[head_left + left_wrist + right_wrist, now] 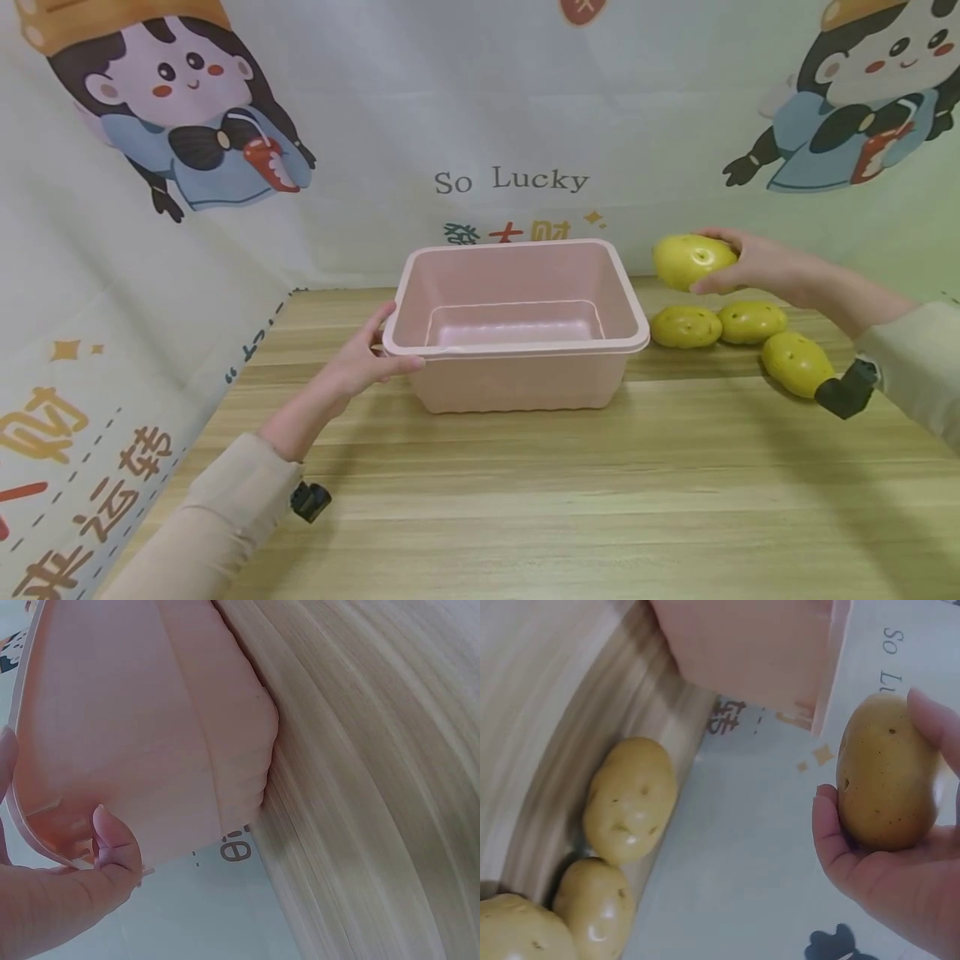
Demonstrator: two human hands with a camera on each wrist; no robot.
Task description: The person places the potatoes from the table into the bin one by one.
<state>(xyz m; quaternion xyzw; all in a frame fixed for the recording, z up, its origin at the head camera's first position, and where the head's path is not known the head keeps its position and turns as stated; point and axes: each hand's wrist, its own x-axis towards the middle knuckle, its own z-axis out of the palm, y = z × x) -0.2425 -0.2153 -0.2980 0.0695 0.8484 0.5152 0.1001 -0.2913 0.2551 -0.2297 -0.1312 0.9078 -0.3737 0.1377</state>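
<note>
Here the right hand [757, 265] grips a potato [692, 260], long axis crosswise, raised at three o'clock of the pink tub [517, 379], whose rim the left hand [360, 362] pinches.

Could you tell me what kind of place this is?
Probably a staged tabletop set rather than a real kitchen: a wooden table enclosed by a cartoon-printed backdrop reading "So Lucky", with only a pink plastic bin and four potatoes, one held in the right hand.

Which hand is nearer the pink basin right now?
Left. The left hand grips the pink basin at its near-left rim corner. The right hand is apart from it, off its right side, holding a potato above the table.
</note>
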